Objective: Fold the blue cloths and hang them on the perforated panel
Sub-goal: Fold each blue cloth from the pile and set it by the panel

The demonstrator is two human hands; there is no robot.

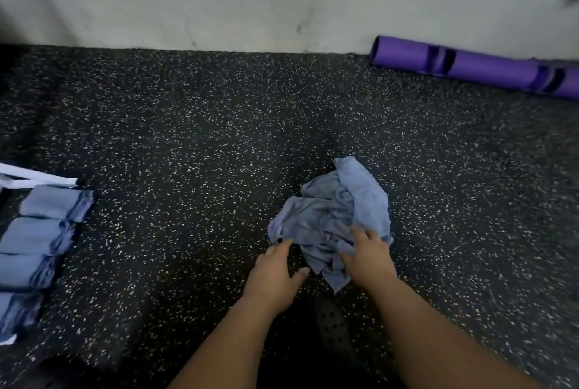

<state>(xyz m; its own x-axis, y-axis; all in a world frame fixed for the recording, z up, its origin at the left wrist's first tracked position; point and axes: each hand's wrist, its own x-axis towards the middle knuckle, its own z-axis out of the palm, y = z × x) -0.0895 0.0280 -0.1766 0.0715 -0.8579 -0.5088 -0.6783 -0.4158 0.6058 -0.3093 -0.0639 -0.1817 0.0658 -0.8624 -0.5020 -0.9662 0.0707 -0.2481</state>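
A crumpled pile of light blue cloths [335, 213] lies on the dark speckled floor right of centre. My right hand [366, 255] rests on the near side of the pile, its fingers curled into the fabric. My left hand [277, 266] reaches the pile's near left edge with fingers stretched out and touching the cloth. At the far left, several folded blue cloths [40, 233] hang in a row over a white frame [37, 180]; whether it is the perforated panel I cannot tell.
A purple rolled mat [476, 67] lies along the foot of the grey wall [250, 13] at the back right. A black perforated shoe [333, 323] shows between my forearms. Speckled rubber floor [175, 144] spreads between the pile and the folded cloths.
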